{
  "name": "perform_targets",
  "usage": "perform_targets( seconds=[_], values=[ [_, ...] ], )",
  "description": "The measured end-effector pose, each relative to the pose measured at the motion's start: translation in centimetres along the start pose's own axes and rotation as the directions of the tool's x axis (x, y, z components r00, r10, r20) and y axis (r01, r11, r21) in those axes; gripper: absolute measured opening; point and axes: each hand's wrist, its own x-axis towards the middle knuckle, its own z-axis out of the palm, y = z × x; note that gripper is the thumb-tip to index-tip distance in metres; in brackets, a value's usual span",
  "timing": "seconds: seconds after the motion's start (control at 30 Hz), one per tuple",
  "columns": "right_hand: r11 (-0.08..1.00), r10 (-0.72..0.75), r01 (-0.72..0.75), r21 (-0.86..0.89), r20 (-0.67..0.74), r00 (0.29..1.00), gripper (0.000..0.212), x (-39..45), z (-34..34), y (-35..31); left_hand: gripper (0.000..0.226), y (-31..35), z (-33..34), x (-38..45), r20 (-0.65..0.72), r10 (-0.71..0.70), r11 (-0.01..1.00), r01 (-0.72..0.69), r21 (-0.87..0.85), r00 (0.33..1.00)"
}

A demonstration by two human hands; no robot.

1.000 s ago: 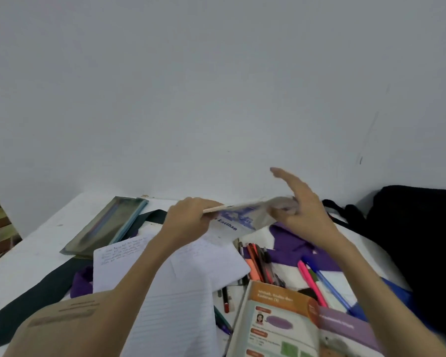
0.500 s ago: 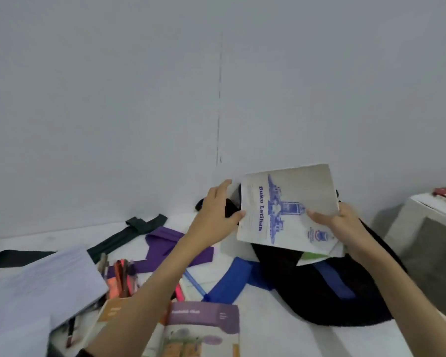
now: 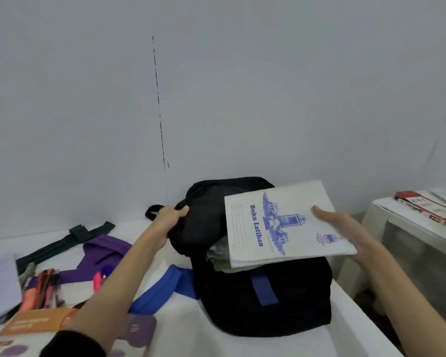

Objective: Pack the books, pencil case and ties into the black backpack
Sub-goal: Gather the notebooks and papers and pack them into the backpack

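Paper exercise books [image 3: 281,228], thin, floppy: right hand [image 3: 345,235] grips their far edge over black backpack [image 3: 263,305]; left hand [image 3: 170,222] clutches its flap.

Both arms out fwd; left hand [image 3: 171,220] fingers curled tight, right hand [image 3: 345,234] thumb up.

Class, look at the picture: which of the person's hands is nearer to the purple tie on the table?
Left. The left hand grips the black backpack just right of the purple tie; the right hand holds the exercise book beyond the backpack.
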Motion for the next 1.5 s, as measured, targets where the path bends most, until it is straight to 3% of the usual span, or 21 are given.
perform_targets(
  seconds=[0.13, 0.23, 0.33, 0.43, 0.6, 0.77, 0.87, 0.93, 1.0, 1.07, 1.1, 1.17, 1.23, 1.27, 1.33, 1.37, 1.4, 1.47, 1.5],
  values=[
    [0.99, 0.115, -0.109, -0.084, 0.076, 0.99, 0.029, 1.6, -0.3, 0.1, 0.018, 4.5, 0.2, 1.0, -0.057, 0.085, 0.993, -0.08, 0.091, 0.995],
    [0.987, 0.16, -0.159, -0.012, 0.117, 0.98, 0.025, 2.6, -0.2, -0.1, 0.016, 7.7, 1.5, 1.1, -0.048, 0.279, 0.931, -0.258, 0.258, 0.959],
    [0.972, 0.197, -0.213, 0.1, 0.145, 0.97, 0.038, 3.9, -0.1, 0.0, 0.021, 10.5, 2.5, 1.1, -0.011, 0.508, 0.71, -0.412, 0.571, 0.861],
    [0.964, 0.206, -0.224, 0.144, 0.13, 0.97, 0.033, 4.8, -0.2, 0.5, 0.022, 13.4, 3.5, 0.7, 0.073, 0.645, 0.44, -0.448, 0.778, 0.761],
    [0.955, 0.154, -0.137, 0.264, -0.043, 0.987, 0.013, 7.1, 1.2, 0.9, 0.018, 15.8, 6.8, -0.6, 0.164, 0.733, 0.281, -0.513, 0.811, 0.66],
    [0.921, 0.134, 0.015, 0.388, -0.353, 0.926, 0.014, 10.5, 6.5, 2.6, 0.017, 16.1, 8.9, -1.4, 0.223, 0.776, 0.224, -0.589, 0.776, 0.59],
    [0.899, 0.132, 0.073, 0.431, -0.427, 0.894, 0.008, 11.2, 10.5, 4.1, 0.016, 16.1, 9.3, -1.9, 0.23, 0.792, 0.225, -0.62, 0.752, 0.566],
    [0.922, 0.125, 0.001, 0.386, -0.301, 0.946, 0.019, 10.9, 12.3, 4.4, 0.017, 15.9, 9.5, -2.2, 0.235, 0.798, 0.216, -0.627, 0.749, 0.555],
    [0.943, 0.191, -0.18, 0.28, -0.015, 0.981, 0.032, 10.2, 12.9, 4.2, 0.017, 15.6, 9.5, -2.3, 0.244, 0.801, 0.203, -0.632, 0.748, 0.546],
    [0.964, 0.266, -0.264, -0.035, 0.182, 0.947, 0.054, 9.3, 12.3, 3.8, 0.017, 15.5, 9.4, -2.3, 0.244, 0.802, 0.205, -0.634, 0.745, 0.546],
    [0.949, 0.282, -0.24, -0.205, 0.213, 0.935, 0.059, 9.0, 12.0, 3.6, 0.017, 15.5, 9.3, -2.3, 0.24, 0.802, 0.21, -0.634, 0.744, 0.547],
    [0.887, 0.187, -0.092, -0.453, 0.17, 0.968, 0.05, 8.5, 11.5, 3.6, 0.017, 15.4, 9.2, -2.1, 0.232, 0.802, 0.223, -0.637, 0.738, 0.55],
    [0.706, -0.139, 0.14, -0.694, 0.059, 0.989, 0.043, 8.7, 10.9, 4.3, 0.017, 15.3, 9.2, -2.0, 0.23, 0.799, 0.233, -0.639, 0.733, 0.556],
    [0.526, -0.364, 0.247, -0.814, 0.047, 0.93, 0.039, 8.8, 10.6, 4.7, 0.017, 15.3, 9.1, -1.9, 0.23, 0.797, 0.236, -0.639, 0.732, 0.558],
    [0.096, -0.673, 0.345, -0.934, 0.195, 0.714, 0.02, 9.5, 10.0, 5.9, 0.017, 15.5, 9.1, -1.8, 0.226, 0.799, 0.243, -0.643, 0.726, 0.557],
    [-0.023, -0.671, 0.352, -0.936, 0.276, 0.688, 0.022, 9.9, 9.8, 6.3, 0.017, 15.6, 9.1, -1.7, 0.225, 0.802, 0.242, -0.646, 0.723, 0.553],
    [-0.052, -0.588, 0.366, -0.929, 0.325, 0.741, 0.031, 10.2, 9.5, 6.4, 0.018, 15.7, 9.2, -1.7, 0.226, 0.807, 0.238, -0.651, 0.721, 0.545],
    [-0.006, -0.332, 0.356, -0.935, 0.337, 0.881, 0.055, 11.0, 8.7, 6.1, 0.018, 15.9, 9.4, -1.7, 0.233, 0.818, 0.214, -0.656, 0.724, 0.525],
    [0.036, -0.263, 0.369, -0.929, 0.347, 0.9, 0.068, 11.2, 8.5, 5.7, 0.019, 16.0, 9.5, -1.8, 0.239, 0.823, 0.199, -0.656, 0.728, 0.515]
  ],
)
